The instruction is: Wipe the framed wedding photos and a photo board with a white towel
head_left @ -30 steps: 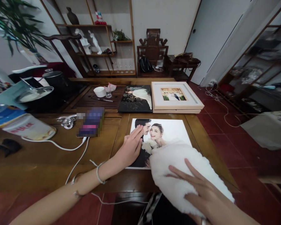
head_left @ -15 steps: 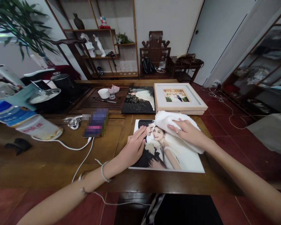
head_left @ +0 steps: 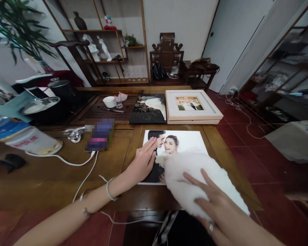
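A large wedding photo panel (head_left: 191, 139) lies flat on the wooden table in front of me. My left hand (head_left: 143, 163) rests on its left side, fingers stretched out together and lying flat. In my right hand (head_left: 217, 201) is a white cloth (head_left: 220, 174), with fingers spread over its top and the ring finger low at its near edge. The cloth covers the panel's lower right part and reaches past its near edge, hiding that corner. Whether the cloth presses on the panel there, I cannot tell.
Behind the panel lie a dark photo panel (head_left: 148, 111) and stacked pale wooden frames (head_left: 213, 109). A phone (head_left: 99, 135) with a white cable (head_left: 74, 164) is to the left, near a large bottle (head_left: 38, 141). A white cup (head_left: 109, 101) stands on a dark tray (head_left: 92, 111).
My right hand has drawn the cloth from the panel's upper right down toward me, over its near edge. My left hand stays flat on the panel. The view has shifted slightly.
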Motion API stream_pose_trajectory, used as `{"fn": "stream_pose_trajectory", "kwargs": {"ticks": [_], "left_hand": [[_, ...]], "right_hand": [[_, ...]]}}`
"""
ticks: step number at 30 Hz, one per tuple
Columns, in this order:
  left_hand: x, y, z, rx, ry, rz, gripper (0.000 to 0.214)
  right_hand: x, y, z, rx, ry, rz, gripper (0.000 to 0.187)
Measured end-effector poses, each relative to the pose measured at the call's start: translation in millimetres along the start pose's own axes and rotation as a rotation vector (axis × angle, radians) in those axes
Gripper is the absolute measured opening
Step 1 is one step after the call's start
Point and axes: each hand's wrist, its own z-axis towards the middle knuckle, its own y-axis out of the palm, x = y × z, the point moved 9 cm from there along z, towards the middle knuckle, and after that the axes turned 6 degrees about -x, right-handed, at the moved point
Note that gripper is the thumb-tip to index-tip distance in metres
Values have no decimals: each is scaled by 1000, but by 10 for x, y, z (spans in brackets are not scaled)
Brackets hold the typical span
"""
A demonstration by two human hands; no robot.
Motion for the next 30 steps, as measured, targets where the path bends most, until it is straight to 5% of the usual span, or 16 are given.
{"fn": "stream_pose_trajectory", "kwargs": {"ticks": [5, 14, 20, 25, 30], "left_hand": [[-9, 8, -6, 4, -4, 12, 45], [9, -13, 5, 7, -13, 0, 44], [6, -21, 14, 20, -12, -13, 43], [-6, -10, 12, 10, -26, -1, 43], [-9, 8, 12, -11, -32, 18, 44]], "right_hand": [[-37, -10, 11, -18, -27, 30, 22], [929, -404, 679, 135, 150, -51, 32], [1268, -542, 683, 246, 188, -9, 28], [1090, -367, 384, 232, 143, -124, 20], [426, -18, -43, 243, -111, -219, 13]]}}
